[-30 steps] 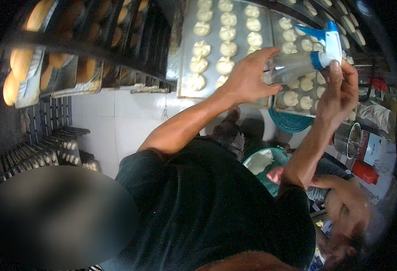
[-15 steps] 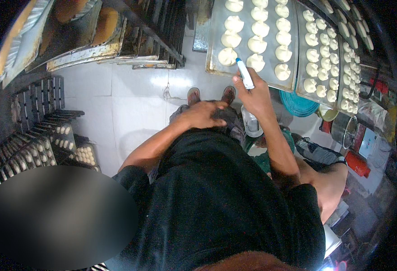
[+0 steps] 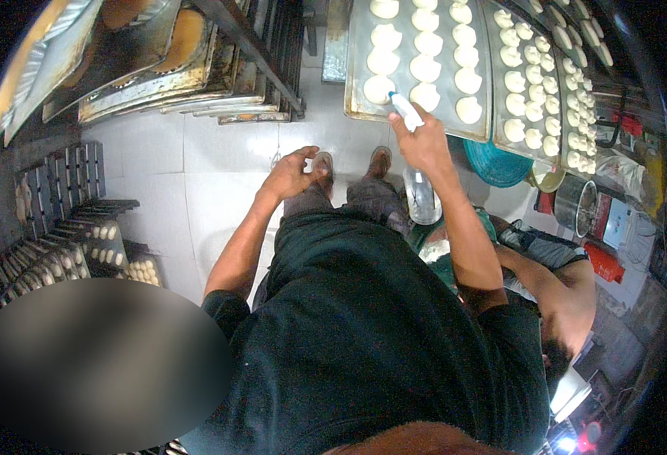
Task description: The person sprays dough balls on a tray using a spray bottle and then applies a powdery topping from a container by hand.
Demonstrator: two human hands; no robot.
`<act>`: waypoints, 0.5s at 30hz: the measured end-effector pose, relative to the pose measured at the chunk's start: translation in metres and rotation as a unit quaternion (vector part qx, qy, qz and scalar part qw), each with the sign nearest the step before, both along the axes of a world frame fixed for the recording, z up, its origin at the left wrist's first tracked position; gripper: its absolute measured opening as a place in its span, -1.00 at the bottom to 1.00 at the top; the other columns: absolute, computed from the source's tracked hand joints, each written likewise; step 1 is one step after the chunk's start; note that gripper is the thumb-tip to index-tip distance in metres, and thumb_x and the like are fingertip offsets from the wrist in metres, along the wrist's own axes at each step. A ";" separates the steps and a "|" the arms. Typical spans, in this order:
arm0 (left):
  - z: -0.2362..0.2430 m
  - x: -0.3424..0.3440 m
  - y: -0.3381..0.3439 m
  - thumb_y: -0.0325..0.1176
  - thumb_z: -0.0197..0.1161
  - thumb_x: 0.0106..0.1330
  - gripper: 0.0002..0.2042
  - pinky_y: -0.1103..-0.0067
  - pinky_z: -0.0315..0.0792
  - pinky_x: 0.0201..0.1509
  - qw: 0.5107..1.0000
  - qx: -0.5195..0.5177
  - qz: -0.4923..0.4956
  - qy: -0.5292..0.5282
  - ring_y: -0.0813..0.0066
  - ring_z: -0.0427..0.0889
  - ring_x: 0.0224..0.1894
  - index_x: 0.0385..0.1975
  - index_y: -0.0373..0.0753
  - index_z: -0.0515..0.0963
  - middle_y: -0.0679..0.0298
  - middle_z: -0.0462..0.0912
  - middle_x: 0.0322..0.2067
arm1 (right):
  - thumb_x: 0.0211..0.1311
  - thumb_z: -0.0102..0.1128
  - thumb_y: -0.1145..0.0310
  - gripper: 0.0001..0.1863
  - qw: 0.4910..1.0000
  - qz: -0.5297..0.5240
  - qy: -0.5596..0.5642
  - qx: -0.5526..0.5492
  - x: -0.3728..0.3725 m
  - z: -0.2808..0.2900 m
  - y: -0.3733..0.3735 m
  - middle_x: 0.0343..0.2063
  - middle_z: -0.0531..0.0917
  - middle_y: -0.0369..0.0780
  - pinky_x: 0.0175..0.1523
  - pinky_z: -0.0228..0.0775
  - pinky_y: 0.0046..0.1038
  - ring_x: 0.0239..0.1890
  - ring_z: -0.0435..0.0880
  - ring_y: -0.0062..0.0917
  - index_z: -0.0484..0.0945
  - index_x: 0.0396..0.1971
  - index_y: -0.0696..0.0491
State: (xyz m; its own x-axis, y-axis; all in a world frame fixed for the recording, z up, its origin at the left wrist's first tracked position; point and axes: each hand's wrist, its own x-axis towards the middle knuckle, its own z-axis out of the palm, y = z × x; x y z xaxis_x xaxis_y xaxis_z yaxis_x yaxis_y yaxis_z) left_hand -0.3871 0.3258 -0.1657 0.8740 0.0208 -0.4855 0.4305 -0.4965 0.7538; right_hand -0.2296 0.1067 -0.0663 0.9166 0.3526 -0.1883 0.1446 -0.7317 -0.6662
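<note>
My right hand (image 3: 423,144) grips the head of a clear spray bottle (image 3: 424,203) with a white and blue trigger; the bottle's body hangs below the hand. Its nozzle points at a near-corner dough piece (image 3: 379,89) on a metal tray (image 3: 359,110) of pale, shaped dough in rows. More trays of dough (image 3: 511,143) stand to the right. My left hand (image 3: 294,171) is empty, fingers loosely curled and apart, low over my leg, left of the bottle.
Racks of baked goods and trays (image 3: 197,76) stand upper left, more racks (image 3: 61,174) at left. A teal round container (image 3: 500,171) sits under the trays, a metal pot (image 3: 572,203) at right. A shirtless co-worker (image 3: 565,303) is bent over at lower right.
My left hand has let go of the bottle and moved down and left. My right hand has turned the bottle upright and brought it to the left-hand tray's near edge.
</note>
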 end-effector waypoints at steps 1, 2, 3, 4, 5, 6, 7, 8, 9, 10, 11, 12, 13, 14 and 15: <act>-0.006 -0.001 -0.001 -0.11 0.32 0.16 -0.41 0.39 0.49 -0.02 1.000 -0.003 0.000 -0.002 0.16 0.60 -0.10 0.15 -0.24 0.36 0.04 0.54 0.00 | 0.16 0.15 0.09 -0.56 1.000 -0.018 0.007 0.000 0.003 -0.002 0.000 -0.46 0.60 0.11 -0.23 0.44 -0.13 -0.32 0.60 0.04 0.51 -0.17 0.18; -0.010 -0.003 -0.001 -0.11 0.32 0.15 -0.41 0.38 0.49 -0.02 1.000 -0.006 0.000 -0.004 0.17 0.60 -0.10 0.15 -0.23 0.36 0.04 0.55 0.00 | 0.16 0.14 0.07 -0.54 1.000 -0.017 0.002 0.001 0.006 -0.002 0.001 -0.44 0.60 0.12 -0.21 0.44 -0.14 -0.30 0.60 0.04 0.51 -0.16 0.19; -0.011 -0.003 -0.001 -0.11 0.32 0.15 -0.41 0.38 0.49 -0.02 1.000 -0.005 -0.003 -0.003 0.17 0.60 -0.10 0.15 -0.23 0.37 0.05 0.54 0.00 | 0.16 0.14 0.06 -0.52 1.000 -0.017 -0.005 0.001 0.011 0.000 0.001 -0.43 0.61 0.12 -0.19 0.44 -0.14 -0.28 0.60 0.03 0.51 -0.15 0.19; -0.011 -0.004 -0.002 -0.11 0.32 0.15 -0.41 0.38 0.50 -0.03 1.000 -0.004 -0.005 -0.001 0.18 0.60 -0.11 0.15 -0.23 0.37 0.05 0.54 0.00 | 0.16 0.14 0.04 -0.50 1.000 -0.017 -0.011 0.002 0.016 0.002 0.002 -0.41 0.61 0.13 -0.16 0.44 -0.15 -0.26 0.60 0.03 0.51 -0.14 0.20; -0.011 -0.005 -0.002 -0.11 0.33 0.15 -0.41 0.38 0.50 -0.03 1.000 -0.004 -0.008 0.000 0.18 0.60 -0.11 0.15 -0.23 0.37 0.05 0.54 0.01 | 0.19 0.12 0.05 -0.52 1.000 -0.014 -0.027 -0.001 0.023 0.000 0.003 -0.53 0.58 0.02 -0.28 0.43 -0.24 -0.41 0.59 -0.14 0.51 -0.11 0.19; -0.012 -0.006 -0.002 -0.12 0.33 0.15 -0.41 0.38 0.50 -0.03 1.000 -0.006 -0.012 0.003 0.18 0.60 -0.11 0.15 -0.23 0.37 0.05 0.54 0.01 | 0.22 0.11 0.07 -0.53 0.999 -0.013 -0.042 -0.005 0.030 -0.002 0.003 -0.64 0.54 -0.08 -0.40 0.41 -0.32 -0.57 0.58 -0.32 0.50 -0.09 0.18; -0.013 -0.007 -0.002 -0.12 0.33 0.14 -0.41 0.38 0.50 -0.03 1.000 -0.008 -0.016 0.005 0.18 0.60 -0.11 0.15 -0.23 0.38 0.05 0.54 0.01 | 0.23 0.11 0.07 -0.53 0.998 -0.016 -0.057 -0.012 0.037 -0.004 0.003 -0.70 0.53 -0.14 -0.46 0.41 -0.37 -0.65 0.57 -0.40 0.50 -0.07 0.18; -0.014 -0.008 -0.001 -0.12 0.33 0.14 -0.42 0.39 0.50 -0.03 1.000 -0.010 -0.020 0.008 0.17 0.60 -0.10 0.15 -0.23 0.38 0.06 0.54 0.01 | 0.24 0.10 0.08 -0.53 0.997 -0.019 -0.072 -0.020 0.044 -0.005 0.003 -0.75 0.51 -0.19 -0.52 0.40 -0.41 -0.73 0.56 -0.49 0.49 -0.06 0.17; -0.013 -0.008 -0.001 -0.12 0.33 0.14 -0.41 0.39 0.50 -0.03 1.000 -0.004 -0.021 0.013 0.17 0.60 -0.11 0.15 -0.24 0.38 0.05 0.54 0.01 | 0.24 0.10 0.08 -0.53 0.996 -0.023 -0.086 -0.033 0.051 -0.008 0.005 -0.75 0.51 -0.20 -0.52 0.40 -0.41 -0.74 0.56 -0.50 0.49 -0.05 0.17; -0.012 -0.008 0.000 -0.12 0.33 0.14 -0.41 0.39 0.50 -0.03 1.000 0.002 -0.022 0.017 0.17 0.61 -0.12 0.14 -0.24 0.38 0.05 0.55 0.00 | 0.23 0.11 0.07 -0.52 0.995 -0.022 -0.090 -0.036 0.057 -0.008 0.005 -0.75 0.51 -0.21 -0.52 0.40 -0.41 -0.74 0.56 -0.50 0.49 -0.04 0.17; -0.010 -0.008 0.000 -0.12 0.33 0.14 -0.41 0.39 0.50 -0.04 0.999 0.009 -0.023 0.021 0.17 0.61 -0.12 0.14 -0.25 0.38 0.04 0.55 0.00 | 0.23 0.11 0.07 -0.52 0.995 -0.022 -0.094 -0.039 0.063 -0.009 0.005 -0.75 0.51 -0.22 -0.52 0.41 -0.41 -0.74 0.55 -0.50 0.49 -0.04 0.16; -0.011 -0.010 0.002 -0.11 0.33 0.14 -0.40 0.39 0.50 -0.04 1.000 0.001 -0.012 0.016 0.17 0.61 -0.12 0.14 -0.26 0.37 0.04 0.55 0.00 | 0.22 0.11 0.07 -0.52 0.996 -0.013 -0.087 -0.034 0.066 -0.005 0.007 -0.75 0.52 -0.22 -0.51 0.41 -0.41 -0.74 0.56 -0.50 0.49 -0.04 0.16; -0.013 -0.013 0.004 -0.11 0.33 0.13 -0.40 0.39 0.50 -0.04 1.000 -0.006 -0.001 0.011 0.17 0.61 -0.12 0.14 -0.27 0.37 0.03 0.55 0.00 | 0.22 0.11 0.07 -0.52 0.997 -0.011 -0.066 -0.030 0.068 -0.002 0.009 -0.75 0.52 -0.22 -0.51 0.41 -0.42 -0.74 0.56 -0.51 0.49 -0.04 0.16; -0.015 -0.016 0.006 -0.11 0.33 0.13 -0.39 0.39 0.50 -0.03 1.000 -0.013 0.011 0.006 0.17 0.61 -0.12 0.14 -0.28 0.37 0.03 0.55 -0.01 | 0.22 0.11 0.06 -0.52 0.999 -0.009 -0.046 -0.026 0.070 0.001 0.012 -0.76 0.52 -0.23 -0.51 0.41 -0.42 -0.74 0.56 -0.51 0.49 -0.04 0.15; -0.018 -0.019 0.008 -0.10 0.33 0.13 -0.39 0.39 0.50 -0.04 1.000 -0.008 0.012 0.004 0.17 0.61 -0.12 0.14 -0.28 0.37 0.02 0.55 0.00 | 0.22 0.11 0.06 -0.52 1.000 -0.013 -0.013 -0.023 0.072 0.014 0.018 -0.76 0.52 -0.23 -0.51 0.42 -0.42 -0.74 0.56 -0.51 0.50 -0.04 0.14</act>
